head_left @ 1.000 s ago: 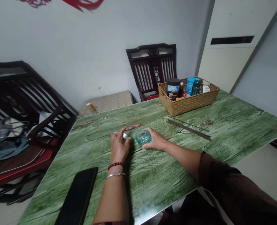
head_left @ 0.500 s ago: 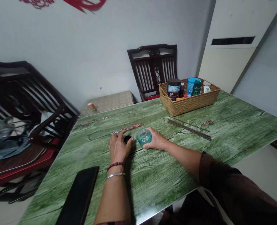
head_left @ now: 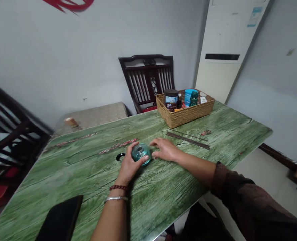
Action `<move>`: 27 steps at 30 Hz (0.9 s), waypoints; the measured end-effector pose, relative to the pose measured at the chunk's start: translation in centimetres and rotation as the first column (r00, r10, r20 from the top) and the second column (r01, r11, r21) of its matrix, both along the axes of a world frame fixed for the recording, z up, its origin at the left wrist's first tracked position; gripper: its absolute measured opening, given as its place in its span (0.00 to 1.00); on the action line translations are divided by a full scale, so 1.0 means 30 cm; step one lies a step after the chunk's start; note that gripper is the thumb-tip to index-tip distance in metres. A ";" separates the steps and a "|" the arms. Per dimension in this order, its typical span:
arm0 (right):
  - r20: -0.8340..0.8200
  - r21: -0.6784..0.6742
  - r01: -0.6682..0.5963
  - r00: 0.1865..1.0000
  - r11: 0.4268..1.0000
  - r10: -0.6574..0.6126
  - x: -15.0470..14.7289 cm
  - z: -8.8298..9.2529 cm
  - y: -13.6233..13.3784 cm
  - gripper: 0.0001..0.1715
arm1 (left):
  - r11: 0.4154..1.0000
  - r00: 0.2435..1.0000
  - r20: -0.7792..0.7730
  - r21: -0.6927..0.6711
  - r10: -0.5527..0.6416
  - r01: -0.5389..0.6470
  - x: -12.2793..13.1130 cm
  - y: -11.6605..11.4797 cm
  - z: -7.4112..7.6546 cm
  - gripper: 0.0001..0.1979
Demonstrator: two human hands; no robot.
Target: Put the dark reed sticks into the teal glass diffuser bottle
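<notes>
A small round teal glass bottle (head_left: 139, 152) stands on the green wood-pattern table (head_left: 163, 187). My left hand (head_left: 130, 163) is wrapped round its near left side. My right hand (head_left: 164, 149) rests on the table just right of the bottle, fingers curled toward it and touching or nearly touching it. A small black cap (head_left: 120, 156) lies on the table just left of my left hand. Thin dark sticks (head_left: 188, 140) lie to the right, beyond my right hand.
A wicker basket (head_left: 186, 113) with jars and bottles sits at the table's far side. A black phone (head_left: 59, 221) lies at the near left edge. Dark wooden chairs stand behind (head_left: 147, 82) and to the left (head_left: 10, 134). A white floor-standing unit (head_left: 223, 53) is at the right.
My left hand let go of the black cap, left it on the table, and moved right onto the teal bottle. My right hand loosened from the bottle. The camera view swung to the right.
</notes>
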State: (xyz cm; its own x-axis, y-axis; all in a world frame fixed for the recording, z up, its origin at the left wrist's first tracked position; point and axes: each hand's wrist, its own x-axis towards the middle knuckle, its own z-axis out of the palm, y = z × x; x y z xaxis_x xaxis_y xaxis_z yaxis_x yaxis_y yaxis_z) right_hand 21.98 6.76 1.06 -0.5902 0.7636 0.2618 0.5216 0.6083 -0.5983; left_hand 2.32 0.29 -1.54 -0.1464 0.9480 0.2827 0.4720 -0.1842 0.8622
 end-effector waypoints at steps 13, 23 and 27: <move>0.478 0.260 0.346 0.765 0.902 -0.431 0.468 -0.014 0.153 0.35 | 1.000 0.996 -0.092 0.019 0.011 -0.009 -0.008 0.026 -0.017 0.36; 0.498 0.213 0.289 0.790 0.933 -0.358 0.440 -0.035 0.132 0.19 | 1.000 0.996 -0.088 0.015 0.003 -0.001 -0.011 0.026 -0.017 0.36; 0.498 0.205 0.276 0.797 0.939 -0.343 0.431 -0.035 0.121 0.16 | 1.000 0.996 -0.087 0.011 0.002 -0.001 -0.011 0.027 -0.017 0.36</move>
